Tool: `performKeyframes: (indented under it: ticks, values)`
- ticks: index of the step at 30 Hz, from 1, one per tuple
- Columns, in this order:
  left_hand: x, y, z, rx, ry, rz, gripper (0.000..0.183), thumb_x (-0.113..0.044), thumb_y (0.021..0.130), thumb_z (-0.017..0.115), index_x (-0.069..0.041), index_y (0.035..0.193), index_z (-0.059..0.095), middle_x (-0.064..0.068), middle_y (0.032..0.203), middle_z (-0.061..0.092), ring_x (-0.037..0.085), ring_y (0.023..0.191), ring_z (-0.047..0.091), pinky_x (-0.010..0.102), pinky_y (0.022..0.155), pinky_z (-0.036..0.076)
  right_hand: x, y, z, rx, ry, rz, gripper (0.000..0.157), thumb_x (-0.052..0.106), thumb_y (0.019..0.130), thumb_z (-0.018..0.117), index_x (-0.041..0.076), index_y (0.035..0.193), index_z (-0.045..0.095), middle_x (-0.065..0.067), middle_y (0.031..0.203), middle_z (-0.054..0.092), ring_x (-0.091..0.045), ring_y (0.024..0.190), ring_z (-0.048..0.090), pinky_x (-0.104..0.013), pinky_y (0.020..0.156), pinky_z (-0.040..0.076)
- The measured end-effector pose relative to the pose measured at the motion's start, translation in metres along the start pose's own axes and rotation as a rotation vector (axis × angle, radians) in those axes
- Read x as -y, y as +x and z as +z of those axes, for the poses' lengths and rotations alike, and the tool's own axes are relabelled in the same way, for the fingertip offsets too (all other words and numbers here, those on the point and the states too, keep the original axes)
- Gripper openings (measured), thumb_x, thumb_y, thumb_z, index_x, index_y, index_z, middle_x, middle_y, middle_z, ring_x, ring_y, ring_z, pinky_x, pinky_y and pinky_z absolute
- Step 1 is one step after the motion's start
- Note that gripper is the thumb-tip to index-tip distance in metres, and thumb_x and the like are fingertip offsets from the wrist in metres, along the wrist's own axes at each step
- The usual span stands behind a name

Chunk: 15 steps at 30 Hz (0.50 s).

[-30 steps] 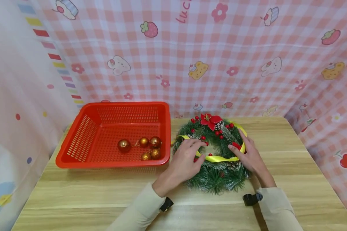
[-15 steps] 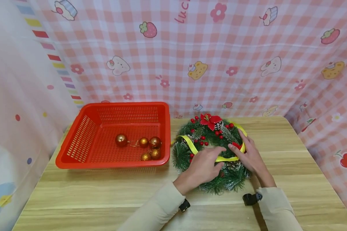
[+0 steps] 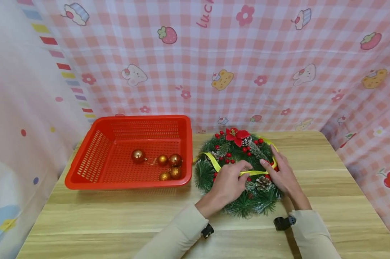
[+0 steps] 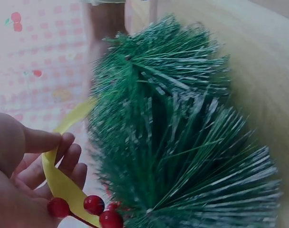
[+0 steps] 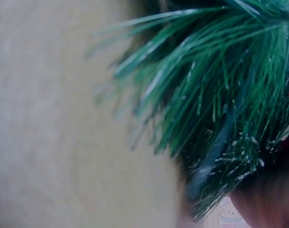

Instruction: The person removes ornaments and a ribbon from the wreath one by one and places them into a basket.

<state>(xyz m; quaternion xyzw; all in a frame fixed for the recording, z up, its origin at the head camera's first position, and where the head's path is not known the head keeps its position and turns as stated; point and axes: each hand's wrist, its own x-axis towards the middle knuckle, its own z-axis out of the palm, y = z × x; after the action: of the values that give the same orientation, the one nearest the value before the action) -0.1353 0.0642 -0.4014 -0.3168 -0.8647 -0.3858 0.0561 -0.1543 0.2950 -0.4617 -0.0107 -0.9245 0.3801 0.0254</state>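
A green wreath point(image 3: 243, 205) lies flat on the table, decorated with a red poinsettia flower point(image 3: 237, 136), red berries and pine cones point(image 3: 263, 182). Across it runs a loose yellow ribbon point(image 3: 214, 163). My left hand point(image 3: 228, 183) reaches over the wreath's front left and pinches the ribbon between thumb and fingers, as the left wrist view also shows beside some red berries point(image 4: 93, 204). On the wreath's right side, my right hand point(image 3: 282, 174) grips the rim where the ribbon passes, thumb toward the centre. Its fingertips are mostly hidden in the right wrist view.
To the left of the wreath stands a red plastic basket point(image 3: 84, 186). Several gold and bronze baubles point(image 3: 138, 156) lie in it. A checked pink curtain point(image 3: 182, 72) hangs behind the wooden table point(image 3: 133, 216).
My left hand has moved right across the wreath and now pinches the ribbon, whose front stretch has shifted slightly back, uncovering a pine cone. My right hand stays at the wreath's right side.
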Motion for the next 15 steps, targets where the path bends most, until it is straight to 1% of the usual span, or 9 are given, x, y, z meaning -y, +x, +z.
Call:
performKeyframes:
  ticks: [2,4,8,12,13,15]
  values:
    - [0.0,0.0,-0.004,-0.014,-0.036,-0.026,0.018,-0.012,0.092,0.059,-0.015,0.109,0.062,0.0,0.084,0.069,-0.001,0.039,0.037,0.013,0.043,0.033,0.0,0.0,0.0,-0.01,0.026,-0.014,0.07,0.048,0.095,0.045,0.031,0.15,0.006,-0.027,0.15,0.014,-0.052,0.132,0.019,-0.071,0.096,0.02]
    - [0.0,-0.001,-0.009,-0.031,-0.063,-0.049,0.019,-0.011,0.091,0.059,-0.015,0.109,0.062,0.002,0.086,0.07,0.0,0.038,0.036,0.014,0.041,0.032,-0.001,0.0,0.0,-0.017,0.043,-0.03,0.067,0.046,0.096,0.043,0.03,0.15,0.007,-0.027,0.151,0.013,-0.051,0.133,0.018,-0.07,0.098,0.018]
    - [0.001,-0.003,-0.02,-0.071,-0.077,-0.067,0.019,-0.009,0.09,0.06,-0.015,0.108,0.062,0.001,0.087,0.069,0.001,0.041,0.037,0.014,0.042,0.032,-0.002,0.0,0.0,-0.025,0.043,-0.055,0.063,0.043,0.098,0.04,0.031,0.15,0.006,-0.026,0.151,0.014,-0.05,0.134,0.017,-0.069,0.099,0.017]
    - [0.002,-0.006,-0.033,-0.109,-0.089,-0.077,0.018,-0.009,0.09,0.06,-0.013,0.108,0.063,-0.001,0.085,0.068,0.003,0.042,0.038,0.016,0.045,0.033,-0.003,0.0,0.001,-0.024,0.033,-0.057,0.062,0.043,0.098,0.04,0.035,0.149,0.005,-0.026,0.152,0.013,-0.05,0.134,0.017,-0.071,0.098,0.017]
    - [0.003,-0.007,-0.037,-0.119,-0.1,-0.078,0.018,-0.008,0.09,0.06,-0.013,0.107,0.063,-0.001,0.084,0.068,0.003,0.045,0.04,0.016,0.047,0.034,-0.003,-0.001,0.001,-0.022,0.032,-0.055,0.063,0.044,0.098,0.04,0.036,0.149,0.005,-0.025,0.152,0.012,-0.051,0.134,0.017,-0.071,0.098,0.017]
    - [0.004,-0.008,-0.044,-0.138,-0.121,-0.08,0.017,-0.008,0.09,0.06,-0.012,0.106,0.063,-0.002,0.082,0.067,0.004,0.046,0.041,0.017,0.048,0.034,-0.003,-0.001,0.001,-0.018,0.027,-0.05,0.063,0.044,0.097,0.04,0.037,0.149,0.004,-0.025,0.152,0.011,-0.052,0.133,0.017,-0.072,0.097,0.017]
